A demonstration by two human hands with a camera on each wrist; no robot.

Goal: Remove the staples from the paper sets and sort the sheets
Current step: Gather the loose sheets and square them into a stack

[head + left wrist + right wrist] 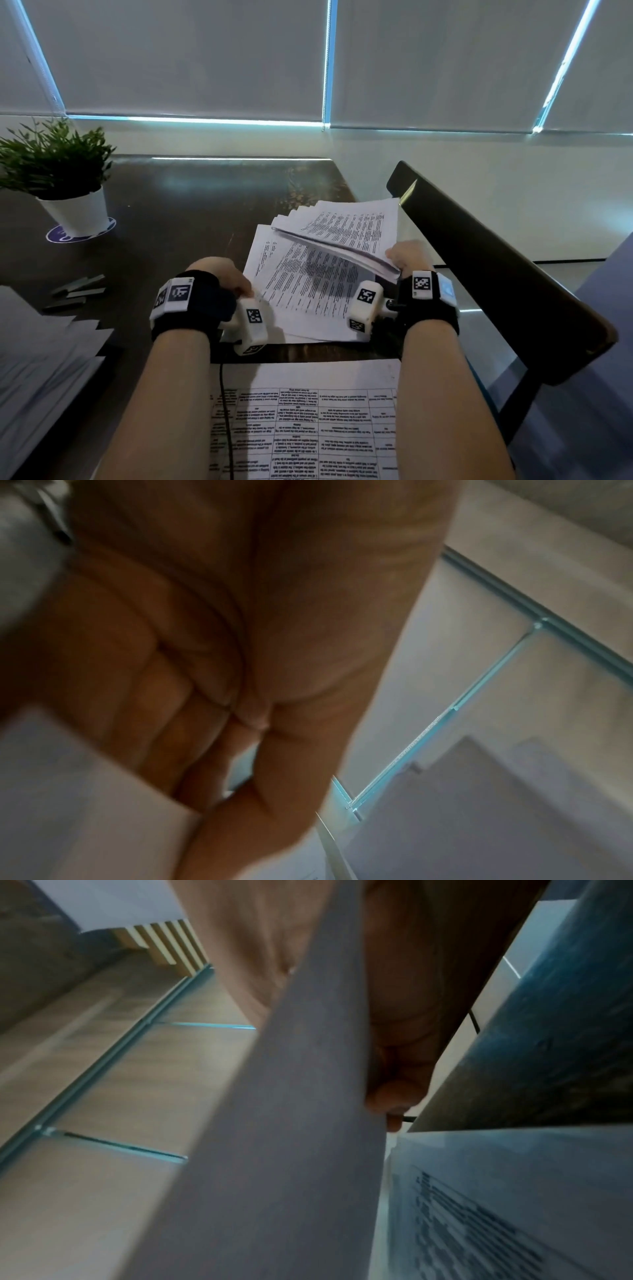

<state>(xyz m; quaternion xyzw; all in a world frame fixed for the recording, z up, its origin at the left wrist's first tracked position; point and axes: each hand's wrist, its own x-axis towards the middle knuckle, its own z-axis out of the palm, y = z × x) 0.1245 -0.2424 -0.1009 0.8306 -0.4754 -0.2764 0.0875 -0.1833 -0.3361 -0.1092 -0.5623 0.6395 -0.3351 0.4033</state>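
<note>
1. In the head view, a pile of printed papers (308,287) is lying on the dark table (191,205), near its right edge and just beside a black chair (496,267).
2. The right hand (409,255) is gripping a thick bunch (346,229) of sheets at its near right corner and is holding it up off the pile. The bunch is fanning out at the far end.
3. The left hand (226,277) is sitting at the near left corner of the pile. Its fingers are curling down onto the paper edge.
4. The left wrist view is showing what the head view is hiding: the left hand (240,669) from below, with the fingers (164,702) bent and the thumb lying across them. The view is too blurry to tell if they are pinching a sheet. White paper is showing under the hand.
5. The right wrist view is showing the right hand (394,1015) with the bunch (291,1123) squeezed between the thumb and the fingers. A printed sheet (496,1204) is lying below.
6. Only the head view is showing the rest: a plant (58,161) in a white pot far left, some staple strips (78,291) on the table, another paper stack (44,359) at the left edge, and a sheet with a chart (305,428) close to the person.
</note>
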